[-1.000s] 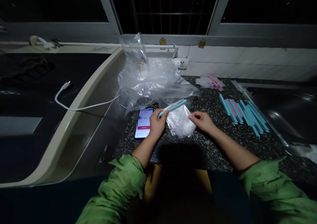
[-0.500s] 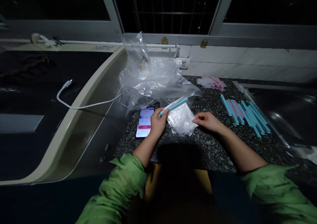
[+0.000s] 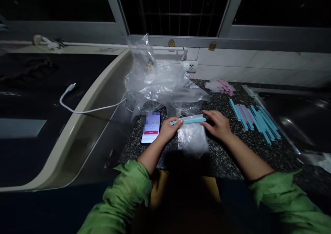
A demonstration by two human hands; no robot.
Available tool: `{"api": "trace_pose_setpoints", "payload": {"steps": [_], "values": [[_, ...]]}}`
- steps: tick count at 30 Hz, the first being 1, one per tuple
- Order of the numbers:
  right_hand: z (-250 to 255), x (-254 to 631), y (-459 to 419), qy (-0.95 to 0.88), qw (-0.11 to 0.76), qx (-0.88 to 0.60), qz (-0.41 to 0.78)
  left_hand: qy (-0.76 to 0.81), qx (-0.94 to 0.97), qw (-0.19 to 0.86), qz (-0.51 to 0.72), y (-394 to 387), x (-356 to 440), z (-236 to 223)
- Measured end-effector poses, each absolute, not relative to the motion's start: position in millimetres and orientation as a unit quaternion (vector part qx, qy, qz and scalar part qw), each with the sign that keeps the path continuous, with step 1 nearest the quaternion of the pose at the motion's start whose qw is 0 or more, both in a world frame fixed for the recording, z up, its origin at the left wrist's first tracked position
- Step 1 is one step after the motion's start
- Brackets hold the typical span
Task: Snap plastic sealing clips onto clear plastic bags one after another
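Observation:
A long, thin light blue bag sealing clip lies level between my hands along the upper edge of a small clear plastic bag. My left hand pinches the clip's left end, thumb on top. At the opposite end, my right hand has its thumb and fingertips closed around the clip and the bag's edge. The bag hangs toward me below the clip, over the dark speckled counter. Whether the bag's edge is fully inside the clip is too small to tell.
Several blue and pink clips lie to the right, before a sink. Behind them are pink pieces. Crumpled clear plastic stands at the back. A phone lies left, beside a washing machine with a white cable.
The clip has turned from slanted to nearly level and come lower. My right hand has moved from the bag's lower right edge up to the clip's right end. The bag now hangs lower.

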State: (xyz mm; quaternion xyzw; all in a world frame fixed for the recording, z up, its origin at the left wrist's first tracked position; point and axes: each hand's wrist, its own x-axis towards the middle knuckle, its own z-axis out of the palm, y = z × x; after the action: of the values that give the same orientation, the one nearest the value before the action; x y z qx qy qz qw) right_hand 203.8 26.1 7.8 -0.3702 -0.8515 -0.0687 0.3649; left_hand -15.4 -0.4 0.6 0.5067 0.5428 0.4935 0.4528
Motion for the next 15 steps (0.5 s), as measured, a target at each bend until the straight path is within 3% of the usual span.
{"api": "trace_pose_setpoints", "payload": {"steps": [6, 15], "values": [[7.6, 205.1, 25.3, -0.885, 0.275, -0.332, -0.177, 0.524, 0.49, 0.46, 0.523, 1.0, -16.8, -7.5], [-9.0, 214.0, 37.9, -0.877, 0.325, -0.287, -0.206, 0.375, 0.415, 0.627, 0.542, 0.8, 4.5, -22.9]]}}
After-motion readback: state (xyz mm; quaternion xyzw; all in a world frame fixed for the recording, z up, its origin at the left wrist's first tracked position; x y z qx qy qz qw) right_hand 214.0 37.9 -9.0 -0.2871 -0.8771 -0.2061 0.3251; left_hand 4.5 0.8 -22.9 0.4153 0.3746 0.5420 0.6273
